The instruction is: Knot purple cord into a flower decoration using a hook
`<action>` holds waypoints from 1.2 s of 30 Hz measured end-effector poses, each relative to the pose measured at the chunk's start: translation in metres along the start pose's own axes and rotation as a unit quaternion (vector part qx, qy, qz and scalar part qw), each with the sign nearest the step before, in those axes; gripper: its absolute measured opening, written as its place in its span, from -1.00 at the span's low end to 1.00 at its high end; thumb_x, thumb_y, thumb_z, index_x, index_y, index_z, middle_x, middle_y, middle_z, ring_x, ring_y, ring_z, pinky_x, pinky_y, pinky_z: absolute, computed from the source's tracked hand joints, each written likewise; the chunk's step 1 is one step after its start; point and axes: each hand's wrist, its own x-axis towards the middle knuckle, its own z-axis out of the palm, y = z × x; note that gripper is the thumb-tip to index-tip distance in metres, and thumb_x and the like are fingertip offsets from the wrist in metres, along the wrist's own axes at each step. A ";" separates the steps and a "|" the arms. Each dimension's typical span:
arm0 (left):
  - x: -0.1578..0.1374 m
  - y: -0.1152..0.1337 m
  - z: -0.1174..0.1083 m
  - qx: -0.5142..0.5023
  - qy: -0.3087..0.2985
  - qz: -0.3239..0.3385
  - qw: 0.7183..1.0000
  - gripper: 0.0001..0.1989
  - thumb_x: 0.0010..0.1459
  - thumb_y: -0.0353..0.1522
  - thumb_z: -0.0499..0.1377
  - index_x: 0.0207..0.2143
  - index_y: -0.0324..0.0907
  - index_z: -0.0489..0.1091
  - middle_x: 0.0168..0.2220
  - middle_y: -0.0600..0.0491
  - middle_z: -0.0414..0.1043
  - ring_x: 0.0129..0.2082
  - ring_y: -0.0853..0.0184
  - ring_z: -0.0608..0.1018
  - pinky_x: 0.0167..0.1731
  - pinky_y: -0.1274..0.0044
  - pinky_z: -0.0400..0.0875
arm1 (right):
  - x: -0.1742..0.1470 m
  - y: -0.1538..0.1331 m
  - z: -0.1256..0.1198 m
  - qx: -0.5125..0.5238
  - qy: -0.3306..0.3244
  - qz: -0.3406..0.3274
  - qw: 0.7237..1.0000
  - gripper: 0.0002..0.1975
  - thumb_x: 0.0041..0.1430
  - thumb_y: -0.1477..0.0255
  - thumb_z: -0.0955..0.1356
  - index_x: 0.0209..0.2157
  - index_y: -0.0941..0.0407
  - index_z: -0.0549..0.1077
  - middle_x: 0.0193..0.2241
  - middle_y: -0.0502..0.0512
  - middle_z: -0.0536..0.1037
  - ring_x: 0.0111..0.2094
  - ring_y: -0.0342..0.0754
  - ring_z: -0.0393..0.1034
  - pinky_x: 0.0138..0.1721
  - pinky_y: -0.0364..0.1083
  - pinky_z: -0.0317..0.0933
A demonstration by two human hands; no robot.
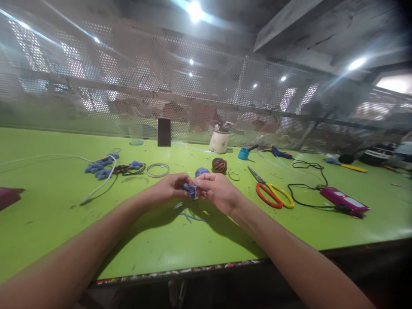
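Observation:
Both my hands meet over the middle of the green table point(154, 244). My left hand point(174, 185) pinches a small blue-purple yarn piece point(190, 190). From the other side, my right hand point(220, 189) closes its fingers on the same piece, where a bit of red shows; the fingertips hide the details. Loose pale-blue yarn ends point(188, 214) trail onto the table below. Just behind my hands sits a blue yarn ball point(202, 172), partly covered by them. Beside it is a dark multicoloured yarn ball point(219, 165).
Scissors point(270, 193) with red and yellow handles lie right, near a magenta box with a black cord point(344, 201). Left are blue yarn pieces point(102, 166), a ring point(157, 170) and a white cable point(106, 180). Behind stand a cream jar point(219, 139), a dark phone-like slab point(164, 133) and a glass point(136, 136).

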 end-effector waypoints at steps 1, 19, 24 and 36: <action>0.000 0.000 0.000 -0.010 0.002 0.000 1.000 -0.83 -0.06 -0.52 0.27 -0.36 -0.23 0.38 -0.38 0.03 0.51 -0.31 0.31 0.54 -0.13 0.38 0.35 | 0.000 0.000 0.000 0.003 -0.002 0.000 1.000 -0.74 -0.19 0.36 0.52 -0.57 0.20 0.42 -0.63 -0.01 0.40 -0.60 -0.23 0.21 -0.54 -0.17 0.03; -0.002 0.003 -0.003 -0.052 0.028 -0.003 0.998 -0.83 0.06 -0.39 0.25 -0.24 -0.19 0.48 -0.33 -0.02 0.54 -0.32 0.32 0.54 -0.21 0.43 0.36 | -0.002 -0.002 -0.001 -0.013 -0.026 -0.069 0.997 -0.70 -0.11 0.29 0.50 -0.50 0.20 0.41 -0.63 -0.06 0.40 -0.61 -0.25 0.23 -0.54 -0.18 0.04; -0.001 0.004 -0.004 -0.026 0.048 0.005 0.999 -0.77 0.03 -0.40 0.26 -0.20 -0.21 0.50 -0.36 0.01 0.53 -0.45 0.39 0.46 -0.40 0.52 0.29 | -0.003 -0.003 -0.001 0.014 -0.018 -0.055 0.998 -0.67 -0.17 0.28 0.52 -0.50 0.18 0.38 -0.59 -0.04 0.42 -0.58 -0.23 0.26 -0.52 -0.17 0.10; 0.002 0.001 -0.008 -0.185 0.087 0.026 0.979 -0.84 -0.04 -0.47 0.28 -0.32 -0.25 0.49 -0.39 0.02 0.51 -0.42 0.39 0.49 -0.39 0.52 0.34 | -0.013 -0.005 0.005 -0.312 -0.036 -0.236 0.919 -0.83 0.13 0.39 0.33 -0.50 0.15 0.36 -0.55 0.00 0.35 -0.52 -0.17 0.17 -0.45 -0.11 0.07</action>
